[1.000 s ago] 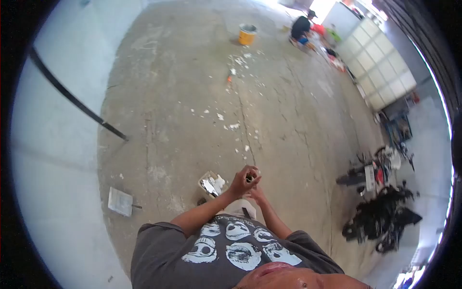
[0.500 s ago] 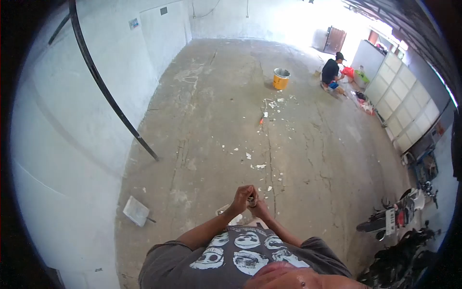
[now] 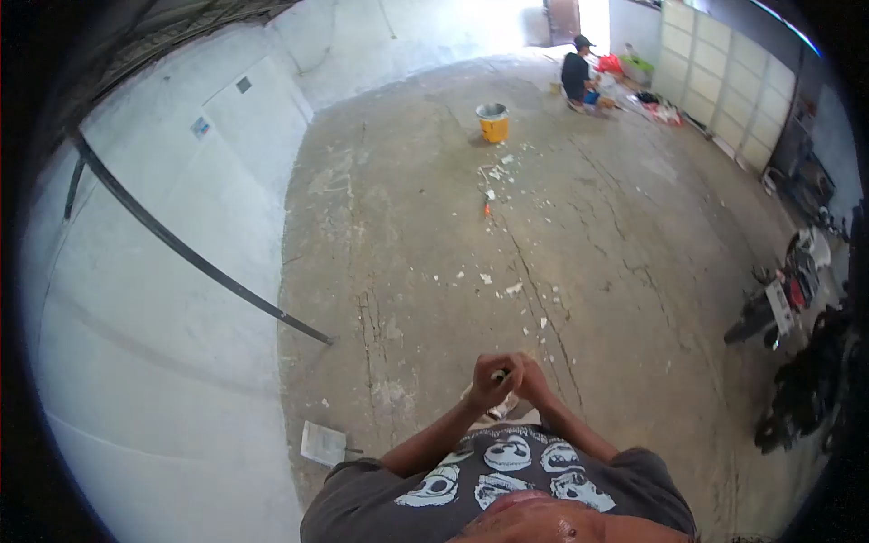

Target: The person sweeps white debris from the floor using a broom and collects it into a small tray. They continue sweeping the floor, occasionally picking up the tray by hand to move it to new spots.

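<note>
My left hand (image 3: 495, 380) and my right hand (image 3: 532, 376) are clasped together in front of my waist. Their fingers curl closed against each other. A small dark gap shows between them, but whatever they may be holding is too small and hidden to name. Below the hands, a whitish patch (image 3: 500, 412) is partly covered by my wrists and shirt. Pale flakes (image 3: 514, 289) lie scattered on the concrete floor ahead of me.
A yellow bucket (image 3: 493, 127) stands farther off, with an orange-handled tool (image 3: 487, 207) nearer. A person (image 3: 577, 77) crouches by bags at the back. A dark pole (image 3: 208, 267) leans left, above a whitish flat board (image 3: 323, 443). Motorcycles (image 3: 778, 308) stand right.
The camera view has tilted and turned, shifting the room in the picture. My hands stay together, with the fingers slightly rearranged. The bucket and flakes lie as before.
</note>
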The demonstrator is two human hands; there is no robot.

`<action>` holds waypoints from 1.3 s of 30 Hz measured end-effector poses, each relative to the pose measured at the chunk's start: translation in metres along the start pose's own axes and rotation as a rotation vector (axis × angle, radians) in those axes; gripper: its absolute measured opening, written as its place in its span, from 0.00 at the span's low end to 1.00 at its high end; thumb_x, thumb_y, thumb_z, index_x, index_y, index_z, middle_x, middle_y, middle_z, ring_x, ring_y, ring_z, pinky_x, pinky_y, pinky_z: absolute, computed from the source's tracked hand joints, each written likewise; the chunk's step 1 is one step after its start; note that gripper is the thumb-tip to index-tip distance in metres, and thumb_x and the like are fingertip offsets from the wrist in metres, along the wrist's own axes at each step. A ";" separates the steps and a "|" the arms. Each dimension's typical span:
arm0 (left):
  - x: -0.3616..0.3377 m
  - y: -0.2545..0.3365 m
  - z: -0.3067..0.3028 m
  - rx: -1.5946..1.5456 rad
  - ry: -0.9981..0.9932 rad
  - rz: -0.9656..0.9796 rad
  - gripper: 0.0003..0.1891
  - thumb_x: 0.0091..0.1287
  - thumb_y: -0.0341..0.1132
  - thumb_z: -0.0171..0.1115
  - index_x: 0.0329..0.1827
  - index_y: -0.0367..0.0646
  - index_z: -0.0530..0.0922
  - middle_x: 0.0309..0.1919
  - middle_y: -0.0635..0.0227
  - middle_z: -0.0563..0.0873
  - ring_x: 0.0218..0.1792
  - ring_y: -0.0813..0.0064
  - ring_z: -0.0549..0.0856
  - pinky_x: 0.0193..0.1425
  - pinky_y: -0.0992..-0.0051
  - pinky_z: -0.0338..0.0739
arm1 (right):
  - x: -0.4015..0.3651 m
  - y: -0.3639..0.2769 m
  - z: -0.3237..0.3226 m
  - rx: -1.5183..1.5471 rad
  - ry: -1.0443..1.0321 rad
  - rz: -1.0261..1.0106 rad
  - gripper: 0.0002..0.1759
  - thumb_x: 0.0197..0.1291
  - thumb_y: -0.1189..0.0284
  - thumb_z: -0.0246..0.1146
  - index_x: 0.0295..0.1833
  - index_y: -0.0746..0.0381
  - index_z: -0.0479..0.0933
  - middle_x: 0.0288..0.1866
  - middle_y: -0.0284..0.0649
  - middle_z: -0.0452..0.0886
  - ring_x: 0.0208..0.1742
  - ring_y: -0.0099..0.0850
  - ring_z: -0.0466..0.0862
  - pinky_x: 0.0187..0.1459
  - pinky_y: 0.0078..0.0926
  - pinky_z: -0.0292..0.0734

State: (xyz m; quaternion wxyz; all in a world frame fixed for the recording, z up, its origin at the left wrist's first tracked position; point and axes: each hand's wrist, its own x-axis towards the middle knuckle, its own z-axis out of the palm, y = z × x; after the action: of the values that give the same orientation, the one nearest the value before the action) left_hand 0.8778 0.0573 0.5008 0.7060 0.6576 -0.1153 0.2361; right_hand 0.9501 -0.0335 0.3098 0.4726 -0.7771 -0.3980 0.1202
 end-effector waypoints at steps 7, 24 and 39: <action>-0.053 0.009 0.002 0.022 -0.073 -0.051 0.13 0.64 0.31 0.60 0.21 0.38 0.71 0.18 0.71 0.75 0.21 0.83 0.73 0.25 0.80 0.65 | -0.047 -0.034 0.005 0.070 0.048 0.138 0.15 0.46 0.68 0.66 0.40 0.61 0.77 0.40 0.47 0.77 0.43 0.49 0.79 0.44 0.41 0.74; -0.216 0.089 0.016 -0.094 0.012 0.072 0.21 0.63 0.43 0.59 0.17 0.38 0.70 0.17 0.65 0.75 0.20 0.67 0.75 0.31 0.70 0.70 | -0.201 -0.130 0.067 0.006 0.241 0.279 0.10 0.49 0.73 0.67 0.34 0.64 0.75 0.34 0.44 0.77 0.38 0.41 0.78 0.42 0.32 0.72; -0.417 0.165 0.125 -0.049 -0.053 0.184 0.27 0.62 0.56 0.56 0.16 0.40 0.70 0.13 0.69 0.74 0.16 0.71 0.75 0.28 0.71 0.70 | -0.468 -0.169 0.114 -0.118 0.467 0.412 0.28 0.55 0.70 0.64 0.60 0.65 0.65 0.48 0.51 0.76 0.49 0.46 0.78 0.51 0.39 0.72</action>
State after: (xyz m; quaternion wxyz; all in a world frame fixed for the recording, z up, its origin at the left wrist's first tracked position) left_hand 0.4569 -0.1380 0.4609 0.6940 0.6325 -0.1996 0.2799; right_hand 0.4950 -0.2634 0.3015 0.4710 -0.8740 -0.1192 0.0083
